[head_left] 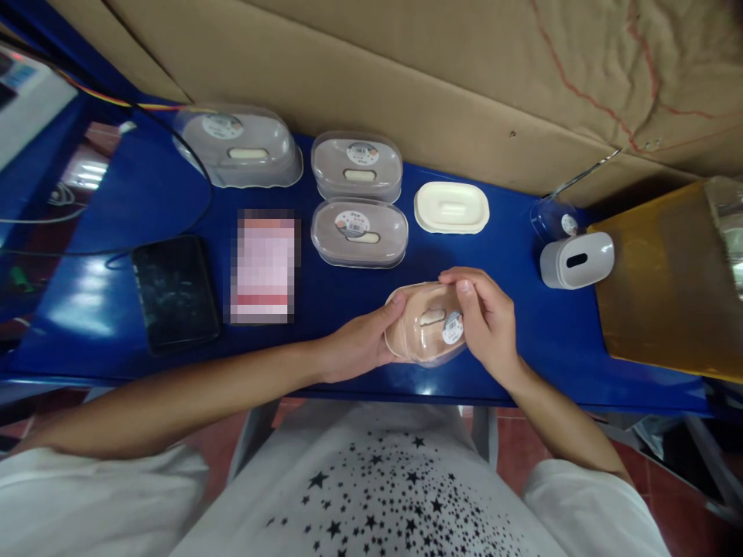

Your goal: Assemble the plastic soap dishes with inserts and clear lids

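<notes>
Near the table's front edge, both hands grip a clear plastic container with a round label and a cream base, tilted toward me. My left hand wraps its left end, thumb on top. My right hand closes over the right end, thumb beside the label. Beyond it lies a cream oval lid with a raised bar. Two similar clear-covered containers, one nearer and one farther, sit one behind the other. A larger clear-covered container stands at the back left.
A white oval box with a dark slot leans by a cardboard box at right, near a clear cover. A black tablet-like device and a blurred pink item lie left. Cables cross the left side; cardboard lines the back.
</notes>
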### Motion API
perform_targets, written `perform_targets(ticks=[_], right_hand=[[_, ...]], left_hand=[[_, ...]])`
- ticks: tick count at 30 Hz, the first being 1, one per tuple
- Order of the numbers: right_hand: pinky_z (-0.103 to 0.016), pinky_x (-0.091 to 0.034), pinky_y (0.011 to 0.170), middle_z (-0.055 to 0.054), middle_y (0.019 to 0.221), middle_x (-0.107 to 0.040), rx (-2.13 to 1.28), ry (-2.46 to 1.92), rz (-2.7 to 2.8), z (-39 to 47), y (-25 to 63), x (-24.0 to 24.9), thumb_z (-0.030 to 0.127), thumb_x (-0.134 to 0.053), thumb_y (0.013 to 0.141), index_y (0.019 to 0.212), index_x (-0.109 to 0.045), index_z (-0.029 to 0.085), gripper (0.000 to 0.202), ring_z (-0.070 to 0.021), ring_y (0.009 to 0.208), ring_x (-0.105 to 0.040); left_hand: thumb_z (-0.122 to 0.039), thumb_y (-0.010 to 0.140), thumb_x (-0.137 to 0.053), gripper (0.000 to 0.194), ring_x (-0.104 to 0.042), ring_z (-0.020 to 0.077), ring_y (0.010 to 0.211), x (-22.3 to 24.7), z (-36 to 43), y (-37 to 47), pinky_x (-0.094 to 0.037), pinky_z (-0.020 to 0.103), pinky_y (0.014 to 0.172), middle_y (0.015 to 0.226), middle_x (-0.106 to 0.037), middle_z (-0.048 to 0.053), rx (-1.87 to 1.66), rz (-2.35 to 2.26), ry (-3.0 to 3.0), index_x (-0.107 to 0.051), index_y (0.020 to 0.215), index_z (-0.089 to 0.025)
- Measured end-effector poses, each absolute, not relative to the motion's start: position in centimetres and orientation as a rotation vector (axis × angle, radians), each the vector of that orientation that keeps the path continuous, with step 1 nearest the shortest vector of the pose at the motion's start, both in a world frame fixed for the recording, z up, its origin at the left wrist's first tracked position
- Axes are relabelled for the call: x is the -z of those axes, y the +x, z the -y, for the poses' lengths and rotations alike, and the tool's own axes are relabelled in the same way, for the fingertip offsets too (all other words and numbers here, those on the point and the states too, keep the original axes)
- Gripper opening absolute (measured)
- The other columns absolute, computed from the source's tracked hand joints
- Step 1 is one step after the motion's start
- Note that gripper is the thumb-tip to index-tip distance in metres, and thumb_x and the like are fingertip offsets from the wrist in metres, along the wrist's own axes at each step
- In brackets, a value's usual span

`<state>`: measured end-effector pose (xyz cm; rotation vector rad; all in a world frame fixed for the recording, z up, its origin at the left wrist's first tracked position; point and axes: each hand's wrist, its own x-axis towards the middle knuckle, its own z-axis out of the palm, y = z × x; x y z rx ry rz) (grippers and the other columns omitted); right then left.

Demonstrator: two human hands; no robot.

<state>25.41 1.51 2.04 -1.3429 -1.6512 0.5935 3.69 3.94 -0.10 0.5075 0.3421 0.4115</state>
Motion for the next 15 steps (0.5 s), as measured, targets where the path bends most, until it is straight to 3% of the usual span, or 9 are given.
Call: perform_targets(ticks=[7,15], right_hand=[[-0.043,-0.062,0.098,-0.005,0.115,-0.082,-0.415,-1.267,1.758,-1.31,25.61,-1.88,0.022,-0.050,0.115,0.120,-0.075,0.027,0.026,-0.0219,0.112,-0.077],[-0.037,-0.061,0.090,-0.003,0.105,-0.080,-0.505,-1.345,1.634,-1.76,25.50,-2.00,0.027,-0.051,0.116,0.107,-0.077,0.026,0.027,-0.0187,0.101,-0.076]], left_hand=[[-0.078,0.105,-0.054,0.075,-0.042,0.0414,0.164,0.31,-3.75,3.73,-0.043,0.059,0.128,0.176,-0.046,0.015,-0.425,-0.282,0.563,-0.053,0.166,-0.033],[-0.078,0.105,-0.056,0.082,-0.046,0.0429,0.162,-0.23,-3.66,3.85,-0.043,0.062,0.128,0.176,-0.046,0.017,-0.406,-0.286,0.575,-0.043,0.173,-0.034]])
